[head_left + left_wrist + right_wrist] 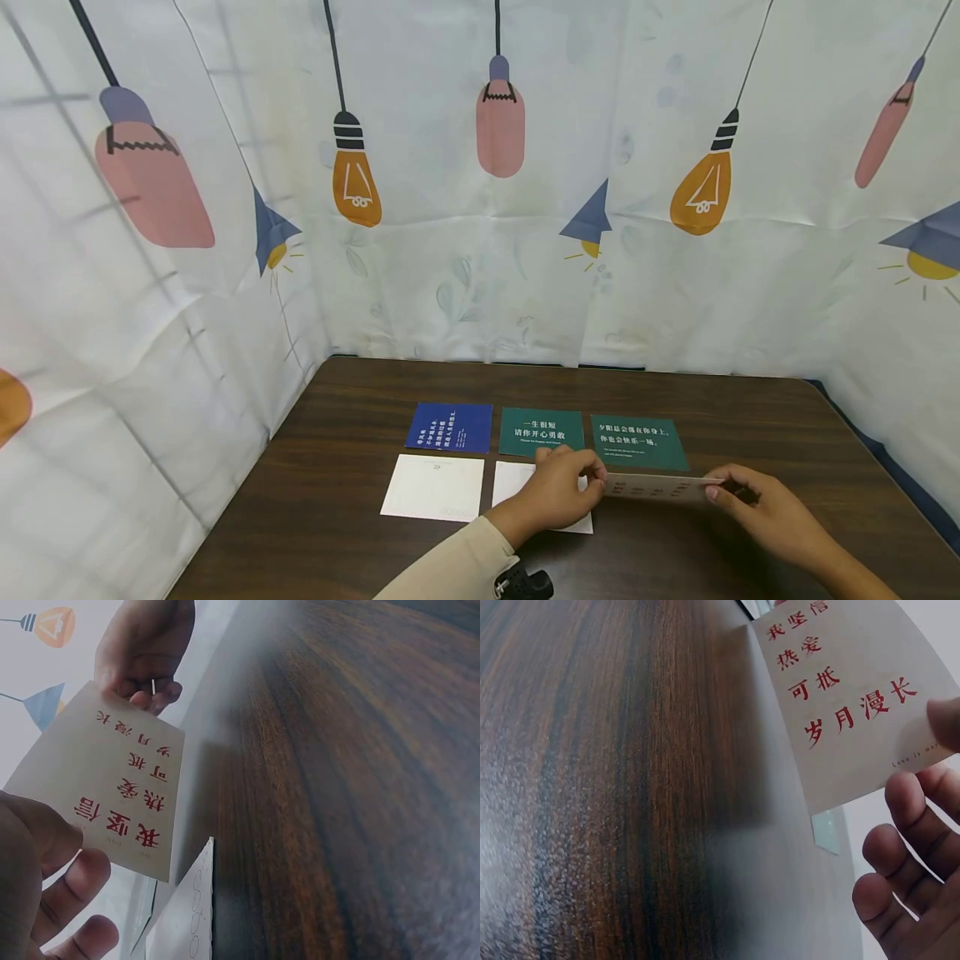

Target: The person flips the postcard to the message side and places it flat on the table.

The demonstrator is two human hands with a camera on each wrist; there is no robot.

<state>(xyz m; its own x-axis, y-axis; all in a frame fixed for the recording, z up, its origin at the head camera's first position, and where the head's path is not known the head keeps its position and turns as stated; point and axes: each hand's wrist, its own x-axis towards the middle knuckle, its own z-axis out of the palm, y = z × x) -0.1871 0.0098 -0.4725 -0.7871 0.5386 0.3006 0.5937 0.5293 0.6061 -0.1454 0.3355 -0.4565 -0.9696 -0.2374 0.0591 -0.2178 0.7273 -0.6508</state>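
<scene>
Both hands hold a cream postcard (652, 487) with red Chinese characters, tilted up over the table. My left hand (557, 490) pinches its left end, and my right hand (768, 510) grips the right end between thumb and fingers. From the left wrist view, the red print on the postcard (124, 772) faces the camera. A small line of Latin lettering also shows near the edge of the postcard (840, 712) in the right wrist view. Below the left hand lies a white card (513, 482), partly hidden by that hand.
Behind the hands lie a blue card (471, 417) and two green cards, one in the middle (517, 425) and one at the right (637, 454). A white card (432, 487) sits at the front left. The dark wooden table (300, 517) meets a printed curtain (420, 292).
</scene>
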